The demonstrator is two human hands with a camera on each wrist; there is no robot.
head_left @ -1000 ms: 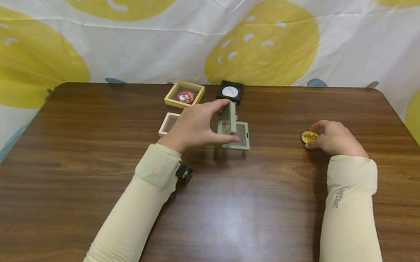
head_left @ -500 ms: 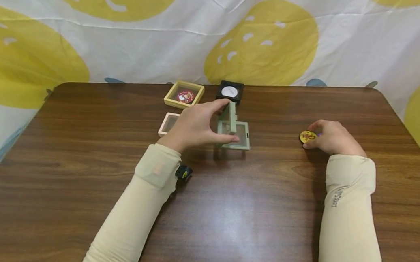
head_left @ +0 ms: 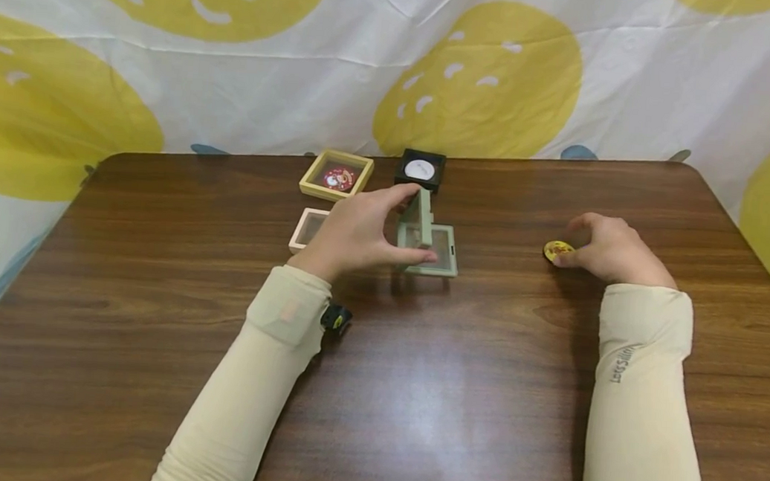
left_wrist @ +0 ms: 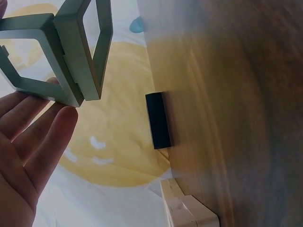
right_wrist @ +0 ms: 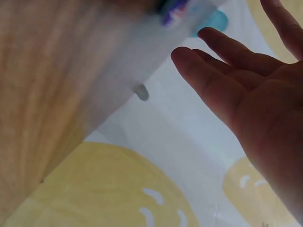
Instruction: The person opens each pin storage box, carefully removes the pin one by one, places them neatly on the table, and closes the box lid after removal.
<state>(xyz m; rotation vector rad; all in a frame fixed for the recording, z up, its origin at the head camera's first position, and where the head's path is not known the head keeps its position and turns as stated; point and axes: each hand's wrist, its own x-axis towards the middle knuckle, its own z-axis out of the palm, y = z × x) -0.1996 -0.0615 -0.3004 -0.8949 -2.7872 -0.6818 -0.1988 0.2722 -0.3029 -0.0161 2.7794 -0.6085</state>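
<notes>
My left hand (head_left: 359,231) grips one half of a light green hinged frame case (head_left: 444,252), thumb at the near edge and fingers at the far edge. Its two halves stand apart at an angle, with see-through windows, as the left wrist view shows on the case (left_wrist: 59,56). On the right, a round yellow badge (head_left: 555,251) with a red pattern is at the thumb tip of my right hand (head_left: 609,249). The fingers of that hand are spread and relaxed, the index raised off the badge. A blurred purple and white object (right_wrist: 175,13) shows past the right fingertips.
Behind the left hand, a yellow frame case (head_left: 336,174) holds a red round badge, and a black case (head_left: 420,170) holds a white disc. A pale pink case (head_left: 308,228) is partly covered by the left hand. A lemon-patterned cloth (head_left: 287,99) hangs behind the brown table (head_left: 455,394).
The yellow badge has shifted slightly left. My right index finger has lifted away from it, and the purple spot beside the hand is now hidden in the head view. The left hand stays put.
</notes>
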